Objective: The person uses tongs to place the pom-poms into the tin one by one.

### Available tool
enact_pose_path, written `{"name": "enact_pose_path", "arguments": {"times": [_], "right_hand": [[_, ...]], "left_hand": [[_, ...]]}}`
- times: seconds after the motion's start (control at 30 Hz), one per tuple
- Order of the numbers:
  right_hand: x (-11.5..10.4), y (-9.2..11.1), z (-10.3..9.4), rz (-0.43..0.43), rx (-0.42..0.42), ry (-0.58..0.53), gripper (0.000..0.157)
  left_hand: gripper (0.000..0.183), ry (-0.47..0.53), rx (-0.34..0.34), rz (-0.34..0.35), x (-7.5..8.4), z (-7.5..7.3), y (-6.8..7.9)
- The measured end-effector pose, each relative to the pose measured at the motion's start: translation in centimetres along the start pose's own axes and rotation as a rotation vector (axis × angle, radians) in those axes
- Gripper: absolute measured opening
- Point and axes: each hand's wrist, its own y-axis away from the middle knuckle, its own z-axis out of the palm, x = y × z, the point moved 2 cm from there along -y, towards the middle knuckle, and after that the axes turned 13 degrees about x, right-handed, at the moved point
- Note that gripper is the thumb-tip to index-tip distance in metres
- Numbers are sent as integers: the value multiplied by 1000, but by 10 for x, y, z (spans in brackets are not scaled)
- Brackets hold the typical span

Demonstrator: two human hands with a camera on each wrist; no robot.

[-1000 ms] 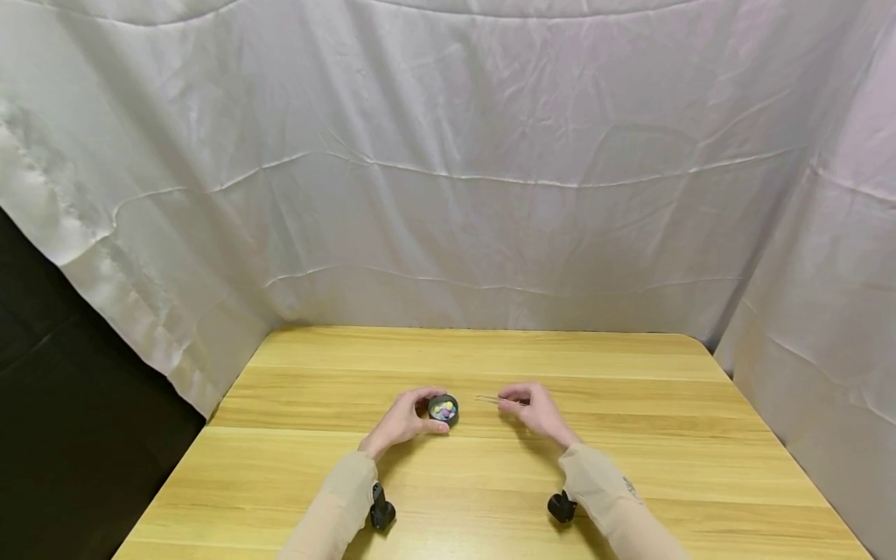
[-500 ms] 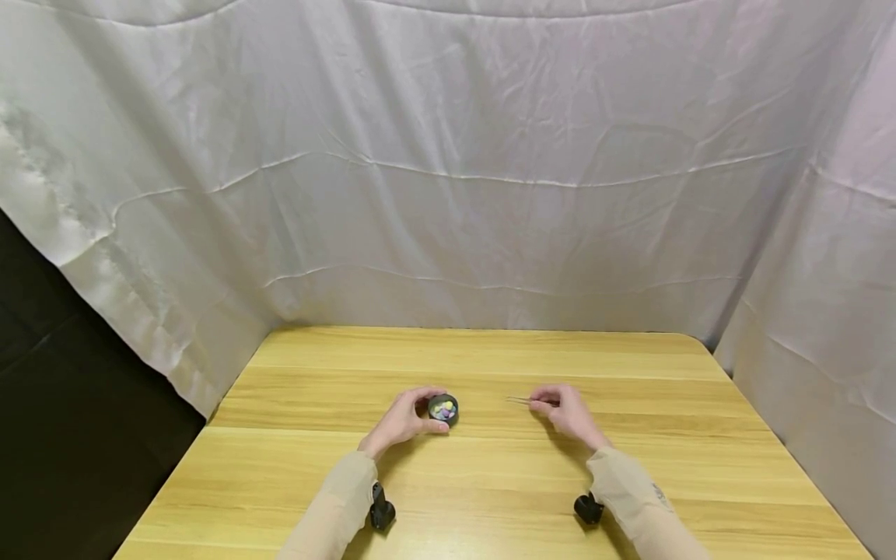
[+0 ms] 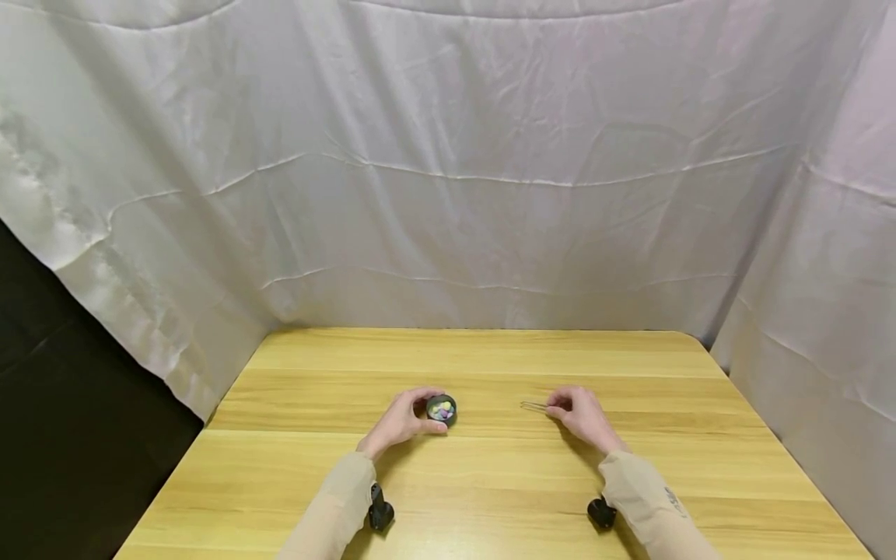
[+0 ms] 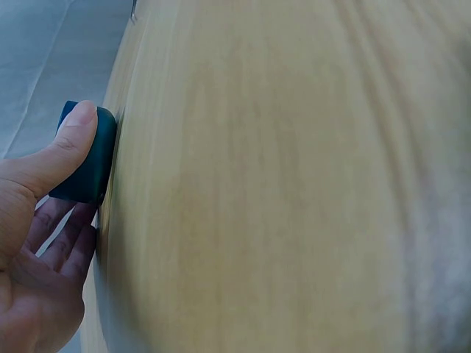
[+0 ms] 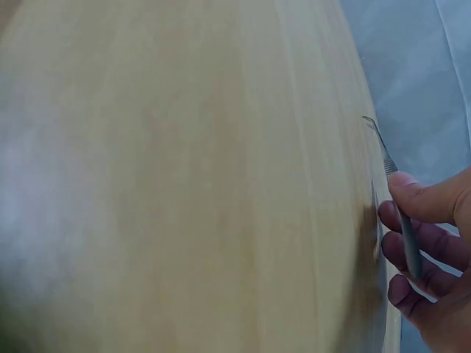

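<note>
My left hand (image 3: 400, 420) grips a small dark round bowl (image 3: 453, 418) between thumb and fingers, and the bowl rests on the table. Several small yellow, purple and pale pieces (image 3: 442, 411) lie inside it. From the left wrist the bowl's dark teal side (image 4: 105, 154) shows, with the thumb across it. To the right, apart from the bowl, my right hand (image 3: 586, 420) pinches metal tweezers (image 5: 410, 250). Their thin bent tips (image 5: 372, 123) point left in the head view, slightly spread with nothing visible between them.
The wooden table (image 3: 448, 482) has pale curtains (image 3: 490, 233) behind it and at its sides. Black cloth (image 3: 63, 404) hangs at the far left. A black camera (image 3: 380, 511) sits on the left wrist and another (image 3: 601, 513) on the right.
My right hand has moved to the right with the tweezers, away from the bowl. The left hand and bowl have stayed in place.
</note>
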Motion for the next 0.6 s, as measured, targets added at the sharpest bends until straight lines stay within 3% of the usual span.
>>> {"name": "enact_pose_path", "arguments": {"times": [0.43, 0.6], "right_hand": [[3, 2, 2, -27, -21, 25, 3], [5, 4, -3, -3, 9, -2, 21]], "left_hand": [[60, -1, -7, 0, 1, -1, 2], [63, 1, -11, 15, 0, -2, 3]]}}
